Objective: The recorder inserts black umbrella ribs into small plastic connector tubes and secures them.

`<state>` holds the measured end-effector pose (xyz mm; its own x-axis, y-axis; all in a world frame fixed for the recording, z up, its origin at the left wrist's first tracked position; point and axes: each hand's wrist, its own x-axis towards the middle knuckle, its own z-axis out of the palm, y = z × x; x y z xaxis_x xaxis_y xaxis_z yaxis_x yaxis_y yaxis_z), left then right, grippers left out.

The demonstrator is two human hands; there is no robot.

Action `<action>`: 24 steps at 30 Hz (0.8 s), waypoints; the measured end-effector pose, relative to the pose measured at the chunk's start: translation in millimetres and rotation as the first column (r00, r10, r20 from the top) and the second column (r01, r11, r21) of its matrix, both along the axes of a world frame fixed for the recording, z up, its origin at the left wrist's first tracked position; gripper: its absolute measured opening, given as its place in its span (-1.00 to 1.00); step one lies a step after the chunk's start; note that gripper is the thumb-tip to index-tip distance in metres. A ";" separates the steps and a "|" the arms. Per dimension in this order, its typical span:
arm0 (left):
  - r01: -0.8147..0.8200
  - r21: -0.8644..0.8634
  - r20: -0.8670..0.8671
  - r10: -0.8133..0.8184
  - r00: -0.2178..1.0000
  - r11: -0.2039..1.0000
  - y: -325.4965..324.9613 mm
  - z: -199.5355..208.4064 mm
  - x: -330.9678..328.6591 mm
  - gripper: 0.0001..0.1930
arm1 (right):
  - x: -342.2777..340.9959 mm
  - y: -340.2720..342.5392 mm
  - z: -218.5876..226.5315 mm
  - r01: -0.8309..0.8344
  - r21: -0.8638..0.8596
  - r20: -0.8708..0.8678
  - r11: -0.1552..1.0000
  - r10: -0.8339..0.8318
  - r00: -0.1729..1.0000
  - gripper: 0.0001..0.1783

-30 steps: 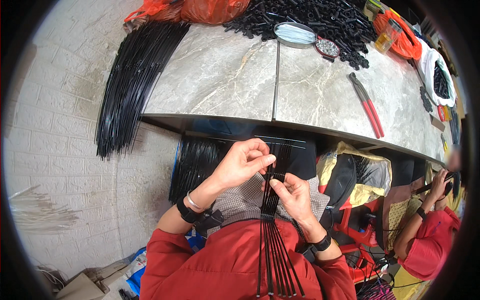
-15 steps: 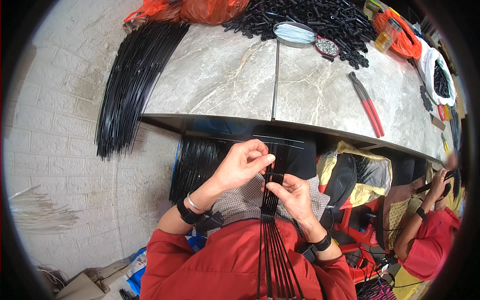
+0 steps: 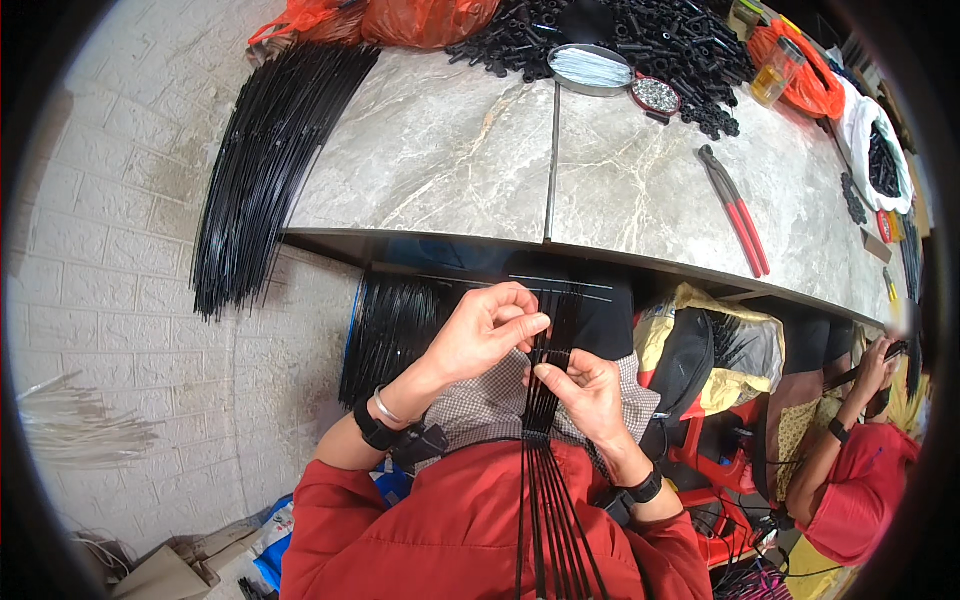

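A row of thin black rods (image 3: 541,410) lies over my lap, fanning out toward my body and bound across by a thin dark band near my waist. My right hand (image 3: 590,392) grips the rods from the right, thumb on top and fingers curled under. My left hand (image 3: 490,328) is closed just above it, thumb and forefinger pressed together at the rods' left edge; what they pinch is too small to make out. Beyond the hands, thin light wires (image 3: 590,295) run crosswise over the rods.
Pliers with red handles (image 3: 745,225) lie on the marbled table (image 3: 430,150). A long black rod bundle (image 3: 265,180) overhangs its left end. Black tubular parts (image 3: 660,40), a tin of wires (image 3: 590,68) and a small red dish (image 3: 656,95) sit farther back. Another person (image 3: 860,480) works at right.
Both hands stay almost in place on the rods, with the left thumb and forefinger still pressed together. At right, the other person's hands and head have shifted slightly.
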<state>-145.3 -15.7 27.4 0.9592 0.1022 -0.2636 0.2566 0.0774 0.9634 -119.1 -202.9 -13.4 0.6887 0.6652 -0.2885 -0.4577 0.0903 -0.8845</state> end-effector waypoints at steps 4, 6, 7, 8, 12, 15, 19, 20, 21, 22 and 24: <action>-0.019 -0.093 0.032 0.022 0.999 0.995 -3.3 1.7 -1.0 -0.84 | -0.8 -1.3 3.1 -0.016 -0.034 0.036 0.999 0.017 0.999 -0.85; 0.084 -0.036 0.000 -0.084 0.996 0.996 2.2 -5.6 -2.5 -0.87 | -2.4 0.8 0.6 0.015 -0.035 0.030 0.999 -0.014 0.999 -0.86; 0.146 -0.010 -0.006 -0.146 0.989 0.989 8.5 -7.1 0.8 -0.86 | -4.4 -0.6 -4.3 0.025 -0.032 0.022 0.999 -0.024 0.999 -0.86; 0.292 0.119 -0.079 -0.284 0.956 0.949 19.6 3.8 9.8 -0.84 | -4.4 -4.0 -10.1 0.026 -0.050 0.013 0.998 -0.026 1.000 -0.87; 0.469 0.632 -0.294 -0.369 0.882 0.617 66.6 44.6 61.1 -0.73 | -5.4 -10.9 -16.8 0.077 0.023 -0.070 0.997 -0.075 0.995 -0.90; -0.042 0.919 0.127 -0.194 0.973 0.391 105.7 33.6 126.4 -0.78 | -4.6 -10.1 -12.9 0.079 0.022 -0.088 0.997 -0.077 0.993 -0.90; -0.347 0.857 0.348 0.069 0.935 0.380 127.8 6.8 211.2 -0.75 | 3.2 -8.9 -13.4 0.096 0.018 -0.109 0.995 -0.093 0.990 -0.89; -0.394 0.847 0.366 0.146 0.919 0.356 129.8 -0.5 227.1 -0.70 | 5.1 -10.0 -16.0 0.102 0.007 -0.110 0.995 -0.100 0.989 -0.90; -0.397 0.846 0.367 0.150 0.918 0.357 132.4 -6.3 239.0 -0.70 | 6.5 -10.7 -17.6 0.105 -0.001 -0.111 0.995 -0.104 0.988 -0.90; -0.443 0.835 0.386 0.227 0.894 0.327 135.2 -12.4 249.0 -0.66 | 8.1 -12.1 -17.1 0.095 -0.017 -0.104 0.995 -0.097 0.990 -0.90; -0.481 0.823 0.400 0.294 0.868 0.302 134.7 -16.8 264.5 -0.61 | 9.6 -13.0 -10.1 0.113 -0.043 -0.113 0.993 -0.117 0.987 -0.90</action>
<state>119.2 119.0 10.5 0.7515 0.5522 0.3611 0.3023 -0.7747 0.5554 -109.4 -215.8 -23.6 0.7210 0.5708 -0.3928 -0.5449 0.1170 -0.8303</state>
